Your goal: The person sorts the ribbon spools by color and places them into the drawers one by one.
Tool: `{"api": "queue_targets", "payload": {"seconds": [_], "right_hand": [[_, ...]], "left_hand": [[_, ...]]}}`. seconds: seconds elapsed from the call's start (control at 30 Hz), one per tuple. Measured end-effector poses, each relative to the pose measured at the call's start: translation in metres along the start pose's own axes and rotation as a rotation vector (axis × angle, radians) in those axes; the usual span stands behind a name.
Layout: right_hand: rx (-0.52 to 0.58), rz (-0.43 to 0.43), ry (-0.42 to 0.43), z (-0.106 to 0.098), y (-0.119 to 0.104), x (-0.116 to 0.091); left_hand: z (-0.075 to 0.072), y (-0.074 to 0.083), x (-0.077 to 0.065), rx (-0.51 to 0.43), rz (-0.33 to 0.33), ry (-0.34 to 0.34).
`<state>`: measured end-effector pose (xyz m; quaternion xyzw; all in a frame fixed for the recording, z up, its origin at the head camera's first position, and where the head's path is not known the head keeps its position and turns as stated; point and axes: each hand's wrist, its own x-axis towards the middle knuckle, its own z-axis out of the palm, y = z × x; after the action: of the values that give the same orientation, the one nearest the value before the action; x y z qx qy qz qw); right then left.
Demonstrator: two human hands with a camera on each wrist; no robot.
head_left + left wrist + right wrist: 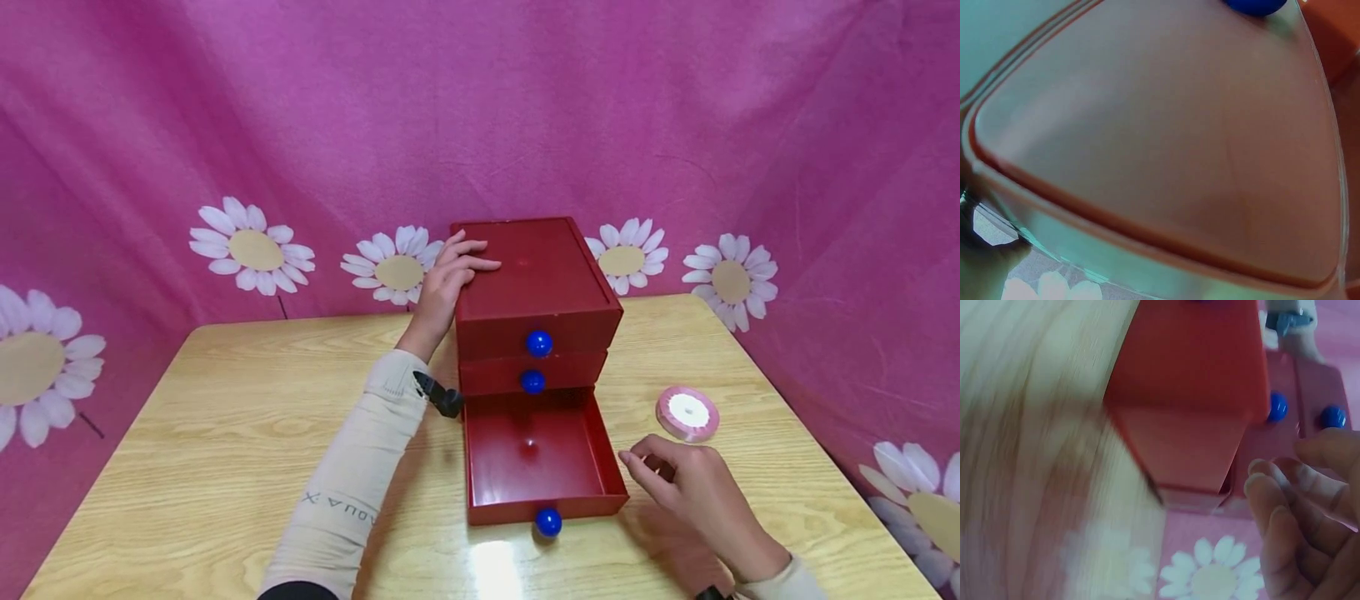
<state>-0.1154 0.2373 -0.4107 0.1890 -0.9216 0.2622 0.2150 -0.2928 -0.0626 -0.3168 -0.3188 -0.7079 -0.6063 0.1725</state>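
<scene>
A red chest of drawers (pixel 536 267) stands on the wooden table, its bottom drawer (pixel 532 467) pulled far out with nothing inside. The two upper drawers, each with a round blue knob (pixel 539 343), are closed. My left hand (pixel 448 279) rests on the chest's top left edge, fingers spread over the lid. Just right of the open drawer's front corner hovers my right hand (pixel 693 492), loosely curled and holding nothing. In the right wrist view its fingers (pixel 1279 531) show bare beside the red drawer (pixel 1185 444). The lowest blue knob (pixel 548 522) sticks out toward me.
A roll of pink ribbon (pixel 687 414) on a white spool lies on the table (pixel 247 433), right of the chest and beyond my right hand. Behind the table hangs a pink cloth (pixel 390 117) with large white daisies.
</scene>
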Motion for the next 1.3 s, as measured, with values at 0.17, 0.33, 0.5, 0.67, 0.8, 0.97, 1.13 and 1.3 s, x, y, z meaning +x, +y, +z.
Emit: {"api": "queue_targets", "payload": {"seconds": [0.17,0.33,0.5,0.67,0.8,0.97,1.13,1.3], "right_hand": [[-0.096,0.054,0.007,-0.003,0.023,0.004],[-0.143,0.138,-0.027,-0.009,0.042,0.009],[-0.195,0.19,-0.031,-0.012,0.056,0.014],[-0.229,0.193,-0.011,-0.009,0.068,0.017],[-0.205,0.232,-0.046,-0.005,0.077,0.019],[-0.215,0.287,-0.113,-0.002,0.087,0.022],[-0.233,0.321,-0.16,-0.001,0.097,0.022],[-0.229,0.336,-0.2,-0.002,0.104,0.025]], "left_hand": [[-0.001,0.001,0.0,-0.001,-0.014,-0.004],[-0.002,0.001,0.0,-0.001,-0.036,-0.008],[-0.002,0.001,0.001,0.006,-0.034,-0.008],[-0.003,0.001,0.001,0.018,-0.035,-0.007],[-0.004,0.0,0.001,0.021,-0.031,-0.002],[-0.003,-0.001,0.001,0.014,-0.014,0.002],[-0.001,-0.003,-0.001,0.022,-0.013,-0.003],[-0.002,-0.001,0.0,0.015,0.004,-0.002]]}}
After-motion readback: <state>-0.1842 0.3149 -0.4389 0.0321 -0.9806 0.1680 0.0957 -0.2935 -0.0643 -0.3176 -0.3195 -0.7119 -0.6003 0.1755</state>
